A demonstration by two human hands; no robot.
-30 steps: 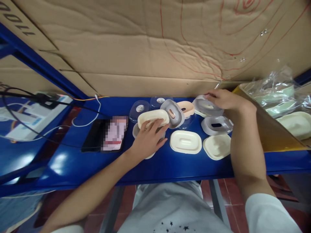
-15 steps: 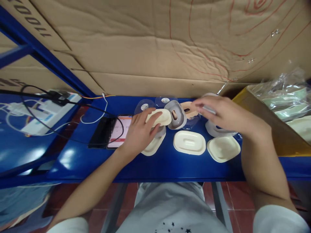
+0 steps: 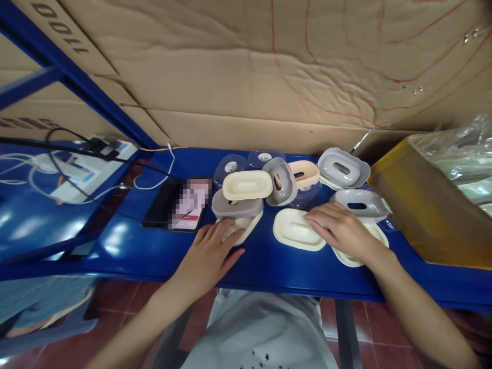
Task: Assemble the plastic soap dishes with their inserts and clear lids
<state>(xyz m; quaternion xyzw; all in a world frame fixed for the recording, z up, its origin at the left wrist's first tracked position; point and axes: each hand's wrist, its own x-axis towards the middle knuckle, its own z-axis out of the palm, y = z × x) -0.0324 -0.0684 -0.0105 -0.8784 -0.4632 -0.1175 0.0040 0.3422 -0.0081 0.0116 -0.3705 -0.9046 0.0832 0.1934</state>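
Note:
My left hand point(image 3: 207, 256) has its fingers apart, with the fingertips on a cream tray point(image 3: 249, 224) at the near left of the pile. Above that tray lie a grey dish point(image 3: 237, 206) and a cream oval dish point(image 3: 247, 185). My right hand point(image 3: 346, 230) rests its fingertips on the right end of another cream tray point(image 3: 294, 228), fingers extended. Beneath the right wrist lies a third cream tray point(image 3: 348, 259), partly hidden. Beyond it sit two grey slotted dishes, one nearer point(image 3: 359, 205) and one farther point(image 3: 343, 168).
A grey dish point(image 3: 288, 192) and a peach dish point(image 3: 305, 173) lie mid-shelf, by clear plastic lids point(image 3: 229, 168). A phone point(image 3: 192, 205) with cables is at left. An open carton point(image 3: 430, 215) with bagged pieces stands right. Cardboard point(image 3: 211, 82) lines the back.
My left hand has left the upper cream dish and moved nearer, onto the tray below. My right hand has come down from the back right to the middle cream tray.

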